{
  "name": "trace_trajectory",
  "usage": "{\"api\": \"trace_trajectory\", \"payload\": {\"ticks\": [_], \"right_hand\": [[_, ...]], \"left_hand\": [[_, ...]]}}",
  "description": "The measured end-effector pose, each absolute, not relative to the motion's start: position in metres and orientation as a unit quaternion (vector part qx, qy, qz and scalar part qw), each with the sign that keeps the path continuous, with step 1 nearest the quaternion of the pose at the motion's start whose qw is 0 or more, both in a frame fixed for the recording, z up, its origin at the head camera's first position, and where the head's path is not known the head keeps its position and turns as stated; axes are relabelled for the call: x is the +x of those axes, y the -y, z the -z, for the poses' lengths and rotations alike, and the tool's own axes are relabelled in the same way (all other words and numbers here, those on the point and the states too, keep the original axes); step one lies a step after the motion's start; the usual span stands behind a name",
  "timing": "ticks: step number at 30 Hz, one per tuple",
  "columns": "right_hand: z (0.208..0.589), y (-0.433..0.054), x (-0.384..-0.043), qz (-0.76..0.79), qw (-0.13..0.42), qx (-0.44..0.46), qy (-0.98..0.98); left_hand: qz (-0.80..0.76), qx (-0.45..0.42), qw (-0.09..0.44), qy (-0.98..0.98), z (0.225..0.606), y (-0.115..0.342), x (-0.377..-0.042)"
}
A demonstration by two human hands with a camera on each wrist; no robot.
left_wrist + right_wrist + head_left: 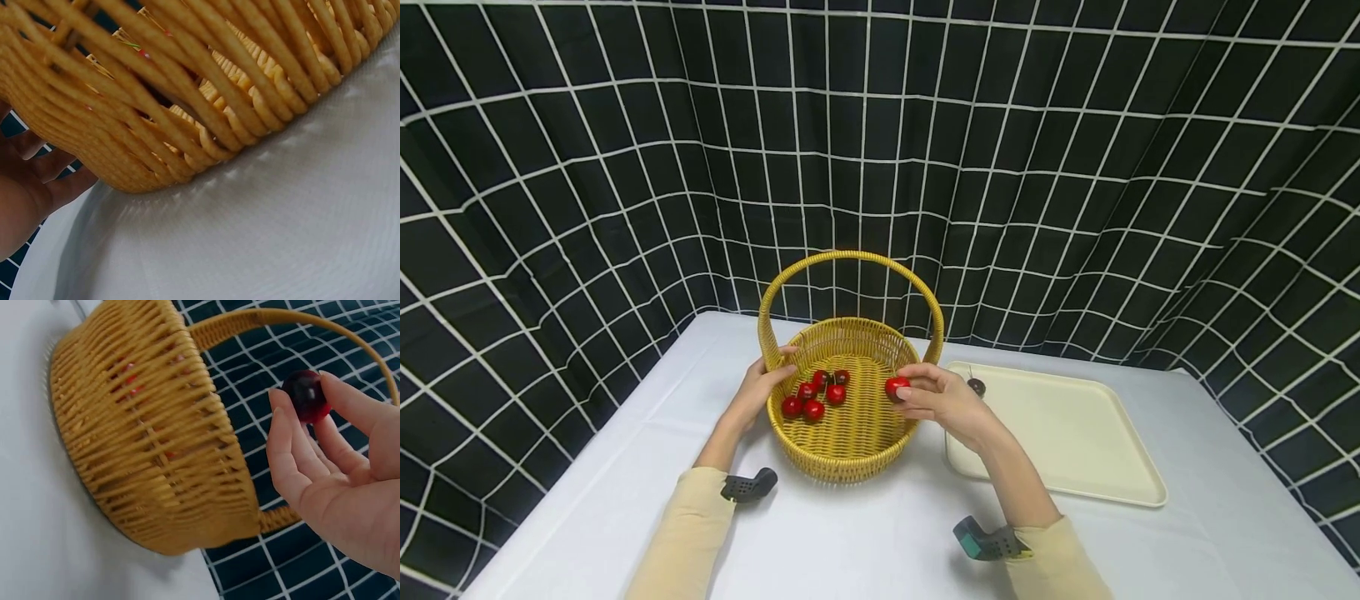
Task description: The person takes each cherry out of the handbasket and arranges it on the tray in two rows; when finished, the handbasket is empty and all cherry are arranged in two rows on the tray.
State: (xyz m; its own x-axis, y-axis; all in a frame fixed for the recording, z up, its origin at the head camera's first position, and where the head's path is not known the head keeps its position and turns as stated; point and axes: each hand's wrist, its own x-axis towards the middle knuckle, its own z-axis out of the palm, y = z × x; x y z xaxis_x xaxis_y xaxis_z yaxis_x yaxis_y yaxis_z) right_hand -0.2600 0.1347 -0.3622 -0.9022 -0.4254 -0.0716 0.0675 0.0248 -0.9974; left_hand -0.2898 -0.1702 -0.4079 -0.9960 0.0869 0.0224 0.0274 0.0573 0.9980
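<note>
A round yellow wicker basket (850,471) with a tall hoop handle stands on the table. My left hand (758,390) grips its left side by the foot of the handle, thumb over the rim; in the left wrist view the fingers (72,187) lie along the outer weave. Between thumb and fingertips, my right hand (951,406) pinches a red cherry (895,388) over the basket's right side. The right wrist view shows this cherry (306,395) held above rim height. Several red cherries (813,409) are gathered in the left part of the basket.
To the right lies a cream rectangular tray (1060,433), with one dark stemmed cherry (976,387) at its far left corner. A white cloth (850,542) covers the table. Behind and at both sides hangs a black curtain (880,125) with a white grid.
</note>
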Motion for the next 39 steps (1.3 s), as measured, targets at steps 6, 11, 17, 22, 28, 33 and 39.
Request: {"api": "trace_trajectory", "payload": {"ticks": [6, 11, 17, 22, 28, 33, 39], "right_hand": [[0.36, -0.151, -0.257, 0.675, 0.175, -0.136, -0.704], [0.355, -0.157, -0.255, 0.675, 0.168, -0.149, -0.703], [0.347, -0.17, -0.251, 0.678, 0.14, -0.156, -0.705], [0.341, -0.185, -0.248, 0.694, 0.112, -0.172, -0.69], [0.341, -0.203, -0.253, 0.728, 0.095, -0.16, -0.66], [0.346, -0.215, -0.261, 0.757, 0.079, -0.129, -0.635], [0.356, -0.231, -0.272, 0.788, 0.056, -0.082, -0.607]], "left_hand": [[-0.683, 0.043, 0.023, -0.729, 0.409, 0.171, -0.294], [-0.685, 0.039, 0.023, -0.727, 0.409, 0.173, -0.293], [-0.692, 0.044, 0.02, -0.721, 0.412, 0.173, -0.295], [-0.695, 0.046, 0.016, -0.718, 0.415, 0.173, -0.296], [-0.692, 0.045, 0.018, -0.721, 0.415, 0.174, -0.295], [-0.692, 0.042, 0.02, -0.72, 0.414, 0.173, -0.295], [-0.692, 0.041, 0.019, -0.72, 0.413, 0.171, -0.294]]}}
